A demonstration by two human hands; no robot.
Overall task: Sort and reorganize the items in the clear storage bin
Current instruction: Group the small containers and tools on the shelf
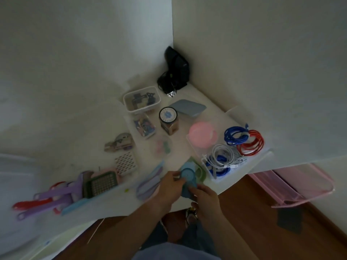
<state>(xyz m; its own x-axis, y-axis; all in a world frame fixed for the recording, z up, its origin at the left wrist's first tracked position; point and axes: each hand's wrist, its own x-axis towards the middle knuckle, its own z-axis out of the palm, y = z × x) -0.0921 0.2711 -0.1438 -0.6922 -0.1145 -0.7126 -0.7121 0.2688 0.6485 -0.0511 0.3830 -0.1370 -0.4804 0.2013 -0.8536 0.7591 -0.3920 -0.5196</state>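
Low in the frame's centre, the left hand (167,182) and right hand (204,198) both grasp a blue round piece (188,177).

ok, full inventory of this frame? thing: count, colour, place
cable coils: several; blue, red, white; right end of table
pink bowl: 1, pink, left of cables
jar: 1, black-rimmed lid, table centre
grey pad: 1, grey-blue, behind jar
small bin: 1, white, dark parts inside, back of table
black bag: 1, black, wall corner
lattice piece: 1, white, left of centre
grid tool: 1, dark, front left
straps: several, purple and red, far left
blue round item: 1, teal-blue, front edge, both hands holding
left hand: 1, on the item's left
right hand: 1, on its lower right
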